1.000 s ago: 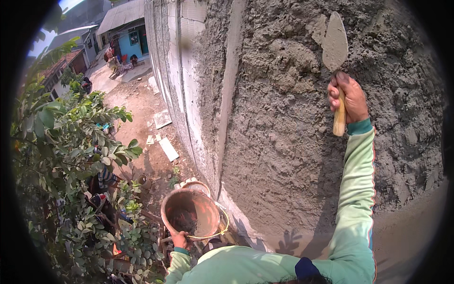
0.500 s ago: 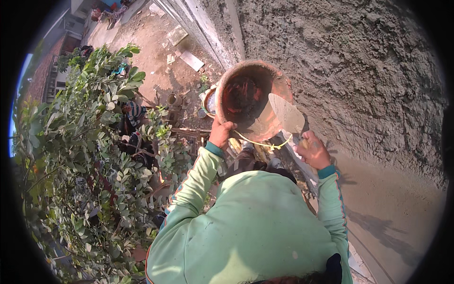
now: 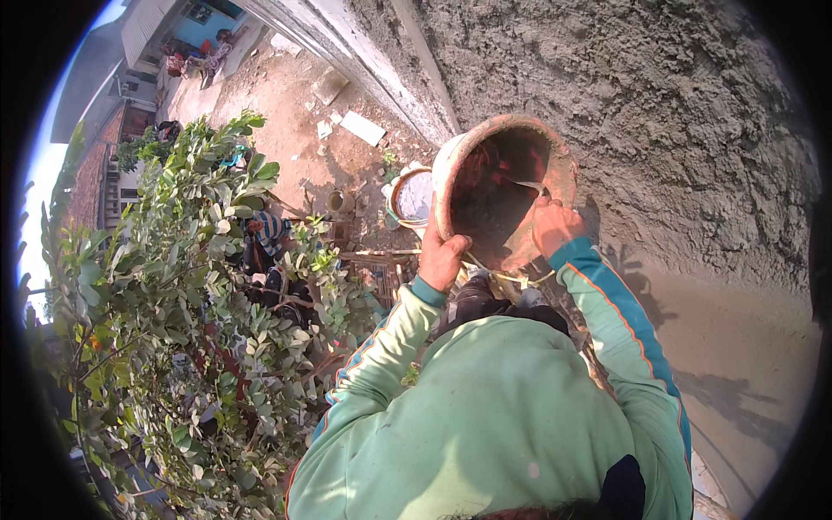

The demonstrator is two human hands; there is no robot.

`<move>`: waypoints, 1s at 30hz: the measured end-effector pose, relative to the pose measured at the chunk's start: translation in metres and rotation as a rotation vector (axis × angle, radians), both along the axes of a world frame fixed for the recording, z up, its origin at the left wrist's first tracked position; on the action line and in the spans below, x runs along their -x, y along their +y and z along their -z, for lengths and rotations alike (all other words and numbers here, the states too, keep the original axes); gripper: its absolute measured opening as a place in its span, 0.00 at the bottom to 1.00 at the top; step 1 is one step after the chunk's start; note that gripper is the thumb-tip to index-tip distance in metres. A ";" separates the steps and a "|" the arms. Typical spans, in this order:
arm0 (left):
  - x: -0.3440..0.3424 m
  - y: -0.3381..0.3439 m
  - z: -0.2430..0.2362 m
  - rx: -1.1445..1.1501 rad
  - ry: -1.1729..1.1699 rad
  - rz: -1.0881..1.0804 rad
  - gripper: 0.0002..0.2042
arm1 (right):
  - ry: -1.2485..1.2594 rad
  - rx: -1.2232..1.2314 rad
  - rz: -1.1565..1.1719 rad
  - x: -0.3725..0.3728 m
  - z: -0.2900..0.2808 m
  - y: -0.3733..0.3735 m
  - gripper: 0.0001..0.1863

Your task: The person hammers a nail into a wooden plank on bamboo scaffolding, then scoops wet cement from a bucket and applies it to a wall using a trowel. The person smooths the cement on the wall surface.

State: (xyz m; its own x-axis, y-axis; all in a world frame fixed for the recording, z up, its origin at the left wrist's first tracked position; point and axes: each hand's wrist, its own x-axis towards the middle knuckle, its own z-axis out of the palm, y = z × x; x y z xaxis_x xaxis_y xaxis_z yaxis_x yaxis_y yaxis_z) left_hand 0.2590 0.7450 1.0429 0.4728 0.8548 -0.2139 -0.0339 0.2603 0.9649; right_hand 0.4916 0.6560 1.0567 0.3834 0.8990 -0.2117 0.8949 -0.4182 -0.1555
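Where my left hand (image 3: pixel 443 258) holds: fingers clamped on the left rim of the bucket (image 3: pixel 567 160)
Right hand (image 3: pixel 556 227): fingers closed round the trowel (image 3: pixel 528 185), blade inside

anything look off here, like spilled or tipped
The bucket seems tilted in the left hand, which looks deliberate, and no spill shows. Its rim looks rough and crusted. One pale slab lies loose on the dirt, as if discarded.
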 end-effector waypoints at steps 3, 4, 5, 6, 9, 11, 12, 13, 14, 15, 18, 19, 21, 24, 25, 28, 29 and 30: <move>-0.007 -0.001 -0.012 0.110 -0.013 -0.091 0.28 | 0.176 0.039 -0.162 -0.012 0.004 -0.006 0.15; -0.007 -0.001 -0.018 0.137 -0.049 -0.096 0.28 | 0.213 0.017 -0.169 -0.013 -0.008 -0.008 0.15; -0.010 -0.003 -0.029 0.167 -0.084 -0.090 0.27 | 0.192 -0.034 0.063 -0.010 -0.030 0.008 0.14; -0.011 -0.004 -0.035 0.197 -0.118 -0.085 0.27 | 0.153 -0.031 0.062 -0.008 -0.025 0.012 0.15; -0.026 -0.006 -0.023 0.004 -0.055 -0.086 0.27 | 0.121 -0.003 -0.064 -0.008 0.030 0.004 0.17; -0.023 -0.004 -0.030 0.029 -0.097 -0.100 0.28 | 0.122 0.071 -0.128 -0.010 -0.009 0.009 0.18; -0.022 -0.005 -0.029 -0.045 -0.065 -0.097 0.29 | 0.120 0.116 -0.157 -0.012 -0.035 0.007 0.18; -0.020 -0.009 -0.028 -0.114 -0.030 -0.081 0.30 | 0.237 -0.009 0.035 -0.018 -0.050 0.011 0.16; -0.019 -0.010 -0.026 -0.187 0.002 -0.052 0.31 | 0.258 -0.037 0.078 -0.033 -0.048 0.016 0.15; -0.017 -0.011 -0.021 -0.300 0.013 -0.030 0.35 | 0.277 -0.075 0.119 -0.055 -0.042 0.023 0.14; -0.020 -0.018 -0.056 -0.299 -0.152 0.007 0.51 | 0.421 0.448 0.154 -0.067 -0.068 0.033 0.19; -0.013 -0.020 -0.075 -0.249 -0.203 0.031 0.53 | 0.536 0.409 0.115 -0.062 -0.094 0.027 0.18; 0.005 -0.010 -0.073 -0.284 -0.197 0.088 0.46 | 0.626 0.302 -0.040 -0.053 -0.102 0.007 0.19; 0.014 -0.002 -0.068 -0.285 -0.103 0.199 0.42 | 0.688 0.294 -0.180 -0.042 -0.085 -0.010 0.20; 0.014 -0.001 -0.067 -0.237 -0.100 0.209 0.41 | 0.708 0.265 -0.208 -0.040 -0.075 -0.017 0.20; 0.005 -0.010 -0.057 0.019 -0.146 0.210 0.38 | 1.108 0.261 0.086 -0.026 -0.049 -0.012 0.20; 0.003 -0.016 -0.038 0.088 -0.149 0.141 0.30 | 1.181 0.236 0.195 -0.010 -0.052 -0.007 0.21; 0.002 -0.020 -0.020 0.129 -0.190 0.085 0.29 | 1.251 0.211 0.306 0.003 -0.051 -0.005 0.21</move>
State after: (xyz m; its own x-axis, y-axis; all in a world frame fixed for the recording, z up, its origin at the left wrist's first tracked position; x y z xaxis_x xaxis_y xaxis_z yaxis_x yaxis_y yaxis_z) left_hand 0.2569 0.7248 1.0631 0.5842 0.7814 -0.2194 -0.1841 0.3909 0.9019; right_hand 0.4883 0.6506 1.1073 0.0069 0.7169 -0.6971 0.0571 -0.6963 -0.7155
